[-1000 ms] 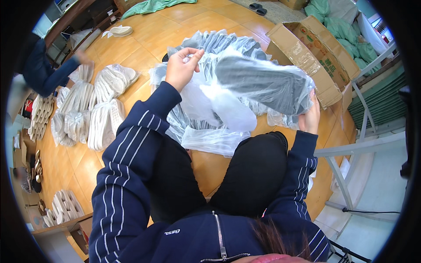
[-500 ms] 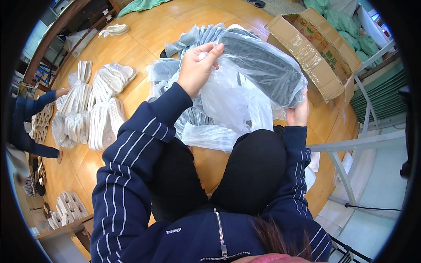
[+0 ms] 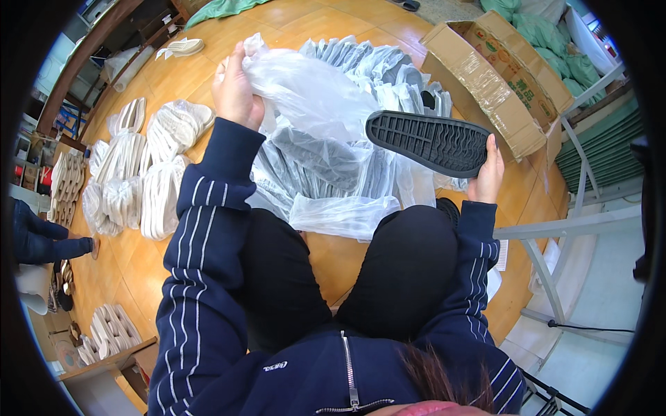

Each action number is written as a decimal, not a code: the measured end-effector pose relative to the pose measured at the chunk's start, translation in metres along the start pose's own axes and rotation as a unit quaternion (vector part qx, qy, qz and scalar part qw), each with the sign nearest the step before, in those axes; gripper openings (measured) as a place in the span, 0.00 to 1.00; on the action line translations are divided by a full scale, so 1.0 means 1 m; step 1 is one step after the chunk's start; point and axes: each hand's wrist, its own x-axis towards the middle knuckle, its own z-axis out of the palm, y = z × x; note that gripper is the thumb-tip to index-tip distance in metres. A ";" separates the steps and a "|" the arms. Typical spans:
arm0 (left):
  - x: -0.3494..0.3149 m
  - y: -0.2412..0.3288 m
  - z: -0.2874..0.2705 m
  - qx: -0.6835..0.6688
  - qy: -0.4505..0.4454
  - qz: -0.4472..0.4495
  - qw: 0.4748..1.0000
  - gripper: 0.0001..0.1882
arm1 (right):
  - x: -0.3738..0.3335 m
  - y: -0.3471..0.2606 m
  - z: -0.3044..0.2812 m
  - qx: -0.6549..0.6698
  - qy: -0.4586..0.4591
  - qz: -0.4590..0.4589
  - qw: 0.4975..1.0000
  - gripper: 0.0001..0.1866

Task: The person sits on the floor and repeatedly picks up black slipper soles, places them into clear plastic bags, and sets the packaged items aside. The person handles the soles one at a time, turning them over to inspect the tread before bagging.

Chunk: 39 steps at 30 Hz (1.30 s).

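Gripped by its right end, a black shoe sole [image 3: 429, 142] is in my right hand [image 3: 489, 172], its ridged tread facing up. My left hand [image 3: 236, 90] is closed on a clear plastic bag [image 3: 312, 82], which stretches rightward to the sole's left tip. Whether that tip is still inside the bag's mouth I cannot tell. Beneath both hands lies a heap of dark soles in clear bags [image 3: 322, 163], spread on the floor just beyond my knees.
An open cardboard box [image 3: 485, 87] stands at the far right, near a grey metal frame [image 3: 576, 225]. Bundles of white soles in clear bags [image 3: 166, 163] lie on the left. Another person's leg [image 3: 52, 239] shows at the left edge.
My left hand has drawn the bag leftward, and the sole now shows bare in my right hand. At the left, the other person's arm has gone from the white bundles.
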 end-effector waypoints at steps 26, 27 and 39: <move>-0.060 -0.037 0.036 0.183 -0.179 -0.138 0.957 0.15 | -0.032 -0.013 0.109 -0.142 -0.368 0.164 0.904 0.20; -0.056 -0.039 0.034 0.169 -0.151 -0.136 0.964 0.14 | -0.036 -0.010 0.113 -0.167 -0.399 0.171 0.885 0.19; -0.047 -0.048 0.028 0.198 -0.130 -0.116 0.965 0.37 | -0.049 -0.014 0.127 -0.259 -0.447 0.005 0.856 0.24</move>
